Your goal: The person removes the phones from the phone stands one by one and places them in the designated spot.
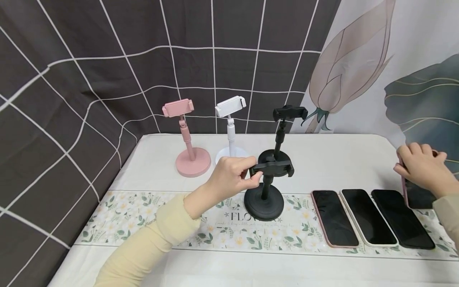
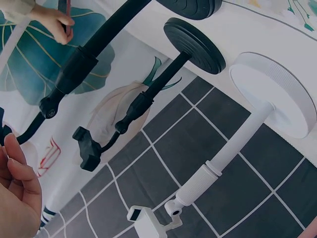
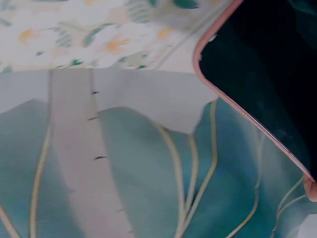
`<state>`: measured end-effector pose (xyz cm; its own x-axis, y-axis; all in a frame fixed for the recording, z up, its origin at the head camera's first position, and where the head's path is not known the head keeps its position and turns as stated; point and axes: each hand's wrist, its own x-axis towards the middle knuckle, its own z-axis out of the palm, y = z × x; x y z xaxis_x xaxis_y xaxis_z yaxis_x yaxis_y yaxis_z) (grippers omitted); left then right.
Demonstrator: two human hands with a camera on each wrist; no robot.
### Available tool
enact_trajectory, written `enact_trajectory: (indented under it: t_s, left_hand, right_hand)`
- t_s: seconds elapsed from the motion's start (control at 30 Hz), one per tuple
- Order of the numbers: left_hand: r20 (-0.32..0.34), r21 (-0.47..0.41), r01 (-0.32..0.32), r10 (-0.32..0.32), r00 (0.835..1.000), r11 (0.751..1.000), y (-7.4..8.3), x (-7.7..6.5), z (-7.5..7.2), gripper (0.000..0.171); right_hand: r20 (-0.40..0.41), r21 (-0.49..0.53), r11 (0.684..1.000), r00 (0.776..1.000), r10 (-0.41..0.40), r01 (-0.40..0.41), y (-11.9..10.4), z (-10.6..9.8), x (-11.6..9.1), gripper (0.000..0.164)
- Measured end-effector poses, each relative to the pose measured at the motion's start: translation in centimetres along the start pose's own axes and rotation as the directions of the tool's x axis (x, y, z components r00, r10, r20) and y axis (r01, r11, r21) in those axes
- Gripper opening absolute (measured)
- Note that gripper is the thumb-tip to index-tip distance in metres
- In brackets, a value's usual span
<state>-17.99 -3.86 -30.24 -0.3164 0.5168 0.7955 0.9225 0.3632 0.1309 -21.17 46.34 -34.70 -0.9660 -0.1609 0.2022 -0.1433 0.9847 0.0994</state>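
Note:
My left hand (image 1: 233,173) pinches the left end of the clamp on the front black phone stand (image 1: 263,202), whose round base rests on the floral strip. In the left wrist view its thumb and fingers (image 2: 20,173) are at the clamp end of that stand, mostly cut off by the frame edge. Far right, my right hand (image 1: 426,165) grips a pink-edged smartphone (image 1: 417,195) from above. That phone (image 3: 262,69) shows its dark screen in the right wrist view, a fingertip at its edge. Three phones lie side by side: pink-edged (image 1: 335,217), white-edged (image 1: 369,217), black (image 1: 403,219).
Behind the front stand is another black stand (image 1: 280,137). A white stand (image 1: 231,133) and a pink stand (image 1: 188,143) are farther left. A dark grid curtain (image 1: 233,28) and a flower-patterned curtain (image 1: 423,36) hang behind the white table (image 1: 150,171).

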Motion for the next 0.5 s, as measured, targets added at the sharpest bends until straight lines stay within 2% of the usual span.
enact_trajectory:
  t_s: [0.27,0.37,0.5]
  left_hand:
    - [0.001,0.013,0.005,-0.005,1.0,1.0,0.1,0.0,-0.1,0.019]
    - [0.003,0.009,0.01,-0.01,1.0,1.0,0.2,0.0,-0.2,0.019]
    - [-0.002,0.017,0.017,-0.017,1.0,1.0,0.3,0.0,-0.2,0.018]
  right_hand:
    - [0.099,-0.061,0.997,0.993,0.062,-0.056,2.7,2.4,-2.0,0.029]
    - [0.101,-0.068,0.996,0.993,0.064,-0.057,3.5,3.4,-3.0,0.031]
    - [0.047,-0.014,1.0,0.999,0.0,0.001,4.3,4.2,-4.0,0.032]
